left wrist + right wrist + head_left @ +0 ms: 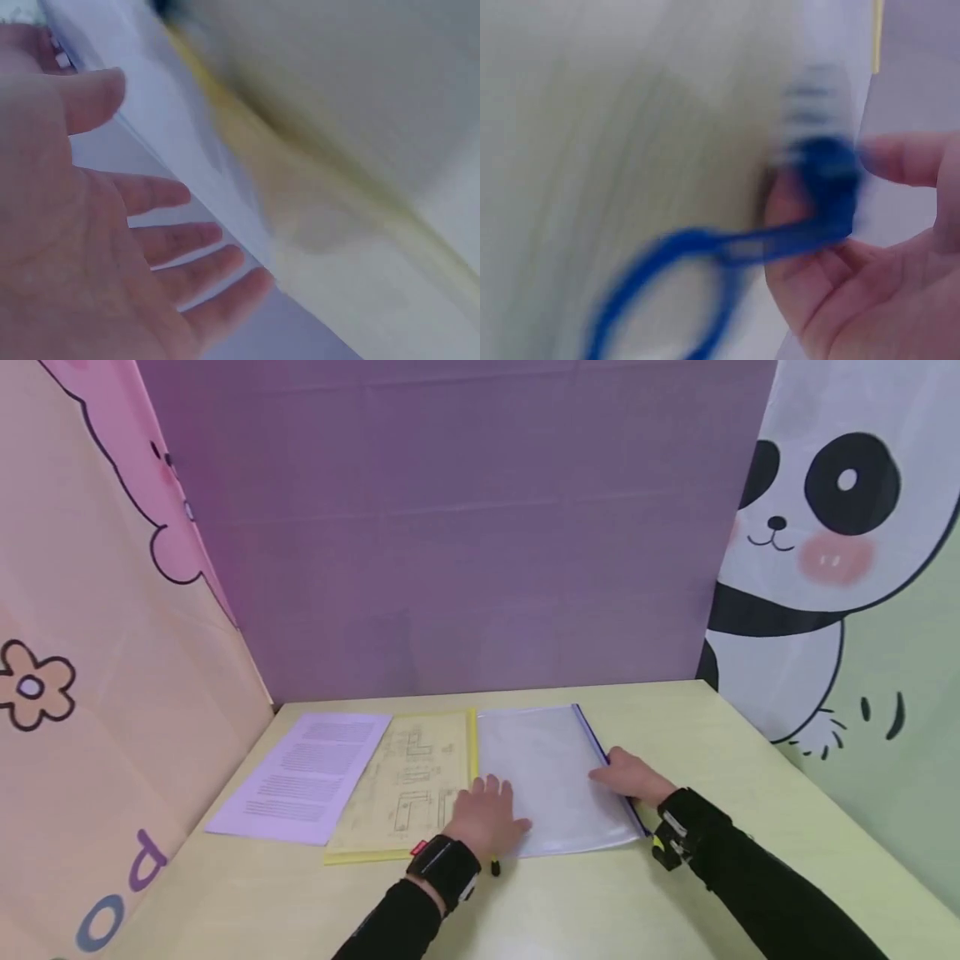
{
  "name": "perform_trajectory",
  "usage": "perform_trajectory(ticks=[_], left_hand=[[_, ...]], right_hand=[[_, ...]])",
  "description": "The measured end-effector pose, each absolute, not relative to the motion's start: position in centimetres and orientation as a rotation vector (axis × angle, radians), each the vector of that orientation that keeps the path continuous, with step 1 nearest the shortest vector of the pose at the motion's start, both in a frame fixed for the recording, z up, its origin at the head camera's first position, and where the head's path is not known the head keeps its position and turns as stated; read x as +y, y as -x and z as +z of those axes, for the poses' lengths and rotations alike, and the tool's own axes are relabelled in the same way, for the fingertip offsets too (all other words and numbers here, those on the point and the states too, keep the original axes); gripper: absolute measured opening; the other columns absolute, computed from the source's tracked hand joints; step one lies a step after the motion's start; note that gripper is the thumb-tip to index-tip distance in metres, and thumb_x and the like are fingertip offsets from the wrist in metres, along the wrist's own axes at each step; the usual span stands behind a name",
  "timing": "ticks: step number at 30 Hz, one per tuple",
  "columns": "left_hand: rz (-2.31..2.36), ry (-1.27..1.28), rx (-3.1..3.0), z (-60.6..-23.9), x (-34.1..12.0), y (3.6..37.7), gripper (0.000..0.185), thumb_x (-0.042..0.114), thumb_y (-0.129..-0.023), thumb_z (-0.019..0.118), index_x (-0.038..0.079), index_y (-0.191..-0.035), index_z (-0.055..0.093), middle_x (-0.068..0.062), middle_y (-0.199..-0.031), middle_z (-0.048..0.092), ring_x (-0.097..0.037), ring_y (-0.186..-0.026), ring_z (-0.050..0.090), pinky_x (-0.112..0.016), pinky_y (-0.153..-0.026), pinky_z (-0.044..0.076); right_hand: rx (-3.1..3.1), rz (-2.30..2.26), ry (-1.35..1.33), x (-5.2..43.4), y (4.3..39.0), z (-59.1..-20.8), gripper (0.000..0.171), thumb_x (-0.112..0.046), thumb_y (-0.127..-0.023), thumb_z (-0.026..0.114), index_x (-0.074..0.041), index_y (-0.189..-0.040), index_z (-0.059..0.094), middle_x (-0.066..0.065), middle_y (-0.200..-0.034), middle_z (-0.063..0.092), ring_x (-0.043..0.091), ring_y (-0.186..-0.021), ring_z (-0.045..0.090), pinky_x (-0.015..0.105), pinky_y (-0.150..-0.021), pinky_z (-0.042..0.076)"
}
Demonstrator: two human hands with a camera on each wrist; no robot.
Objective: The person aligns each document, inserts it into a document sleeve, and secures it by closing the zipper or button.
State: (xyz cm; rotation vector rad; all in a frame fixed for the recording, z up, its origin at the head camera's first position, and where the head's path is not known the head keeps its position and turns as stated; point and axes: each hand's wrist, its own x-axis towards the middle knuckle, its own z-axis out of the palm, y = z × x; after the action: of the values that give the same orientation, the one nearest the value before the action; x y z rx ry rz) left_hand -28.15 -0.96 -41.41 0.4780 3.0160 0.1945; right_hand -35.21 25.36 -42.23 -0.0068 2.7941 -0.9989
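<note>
A clear plastic document pouch (547, 777) with a dark blue strip (591, 735) down its right side lies at the table's middle. My right hand (630, 775) grips that blue-edged side, thumb on the near face and fingers behind, beside a blurred blue loop (731, 247). My left hand (486, 817) is spread with straight fingers over the pouch's left edge. In the left wrist view its fingers (180, 240) look extended and hold nothing. Left of it lies a yellow document pouch (420, 768) with a sheet of technical drawings showing through.
A purple printed sheet (307, 777) overlaps the yellow pouch's left side. A small black-tipped piece (495, 867) lies just below my left hand. The light wooden table (570, 910) meets a purple backdrop (465, 543) behind, with printed cloth walls at both sides.
</note>
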Motion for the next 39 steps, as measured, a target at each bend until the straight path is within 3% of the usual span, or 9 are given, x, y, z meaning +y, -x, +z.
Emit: perform_trajectory(ticks=[5, 8, 12, 17, 22, 25, 29, 34, 39], left_hand=[[0.173, -0.555, 2.941, -42.2, 2.5, 27.9, 0.075, 0.067, -0.098, 0.047, 0.020, -0.156, 0.043, -0.016, -0.157, 0.041, -0.035, -0.144, 0.038, -0.052, -0.113, 0.036], [0.100, -0.554, 2.951, -42.7, 3.4, 27.7, 0.076, 0.073, -0.095, 0.045, 0.028, -0.155, 0.044, -0.016, -0.155, 0.044, -0.036, -0.140, 0.042, -0.052, -0.110, 0.038], [-0.044, -0.543, 3.007, -43.2, 3.8, 27.5, 0.077, 0.078, -0.092, 0.045, 0.032, -0.155, 0.045, -0.015, -0.150, 0.047, -0.034, -0.134, 0.045, -0.050, -0.105, 0.040], [-0.048, -0.531, 3.009, -43.3, 3.8, 27.6, 0.077, 0.078, -0.092, 0.044, 0.034, -0.155, 0.043, -0.015, -0.152, 0.045, -0.034, -0.136, 0.043, -0.050, -0.106, 0.039], [0.031, -0.539, 2.959, -43.0, 3.4, 27.8, 0.076, 0.074, -0.094, 0.046, 0.032, -0.157, 0.041, -0.017, -0.157, 0.039, -0.037, -0.142, 0.037, -0.053, -0.110, 0.035], [0.090, -0.545, 2.935, -42.8, 3.2, 27.9, 0.075, 0.070, -0.094, 0.049, 0.030, -0.157, 0.041, -0.017, -0.159, 0.036, -0.038, -0.144, 0.035, -0.053, -0.112, 0.033], [0.151, -0.538, 2.936, -42.7, 3.2, 27.8, 0.078, 0.073, -0.093, 0.048, 0.027, -0.156, 0.044, -0.019, -0.159, 0.036, -0.039, -0.144, 0.034, -0.055, -0.112, 0.034], [0.246, -0.537, 2.908, -42.5, 3.4, 27.9, 0.088, 0.080, -0.088, 0.047, 0.025, -0.156, 0.043, -0.022, -0.161, 0.031, -0.042, -0.148, 0.028, -0.060, -0.115, 0.028], [0.234, -0.566, 2.913, -42.4, 3.3, 28.1, 0.085, 0.077, -0.087, 0.054, 0.027, -0.155, 0.044, -0.019, -0.163, 0.031, -0.039, -0.150, 0.026, -0.057, -0.117, 0.026]], right_hand=[[2.593, -1.215, -0.003, 25.4, 34.8, -42.4, 0.065, -0.029, -0.098, 0.064, 0.009, -0.142, 0.034, 0.033, -0.140, 0.044, 0.042, -0.117, 0.054, 0.055, -0.085, 0.056], [2.481, -1.337, -0.024, 25.5, 34.0, -42.4, 0.066, -0.031, -0.098, 0.063, 0.006, -0.144, 0.032, 0.033, -0.141, 0.042, 0.043, -0.119, 0.053, 0.055, -0.085, 0.056], [2.406, -1.411, -0.039, 25.6, 32.6, -42.5, 0.061, -0.029, -0.098, 0.064, 0.008, -0.140, 0.038, 0.027, -0.129, 0.053, 0.036, -0.107, 0.059, 0.047, -0.079, 0.057], [2.322, -1.353, 0.030, 26.0, 30.3, -42.2, 0.043, -0.025, -0.099, 0.063, 0.007, -0.124, 0.050, 0.015, -0.093, 0.066, 0.022, -0.071, 0.065, 0.034, -0.060, 0.056], [2.296, -1.192, 0.193, 26.6, 28.2, -41.7, 0.031, -0.029, -0.099, 0.064, 0.001, -0.094, 0.063, 0.005, -0.063, 0.059, 0.010, -0.045, 0.048, 0.022, -0.042, 0.040], [2.298, -1.078, 0.285, 27.0, 27.4, -41.3, 0.036, -0.032, -0.099, 0.065, -0.001, -0.081, 0.066, -0.001, -0.058, 0.051, 0.008, -0.042, 0.033, 0.020, -0.041, 0.024], [2.320, -0.980, 0.375, 27.0, 26.4, -41.1, 0.037, -0.028, -0.102, 0.060, -0.002, -0.076, 0.065, -0.004, -0.055, 0.045, 0.007, -0.043, 0.030, 0.021, -0.043, 0.020], [2.549, -0.744, 0.487, 25.9, 25.0, -40.8, 0.032, -0.021, -0.101, 0.053, -0.008, -0.072, 0.060, -0.005, -0.058, 0.047, 0.009, -0.049, 0.039, 0.024, -0.047, 0.028], [2.719, -0.453, 0.539, 24.6, 23.9, -40.7, 0.027, -0.021, -0.100, 0.053, -0.014, -0.073, 0.056, -0.002, -0.067, 0.050, 0.013, -0.058, 0.045, 0.030, -0.054, 0.036]])
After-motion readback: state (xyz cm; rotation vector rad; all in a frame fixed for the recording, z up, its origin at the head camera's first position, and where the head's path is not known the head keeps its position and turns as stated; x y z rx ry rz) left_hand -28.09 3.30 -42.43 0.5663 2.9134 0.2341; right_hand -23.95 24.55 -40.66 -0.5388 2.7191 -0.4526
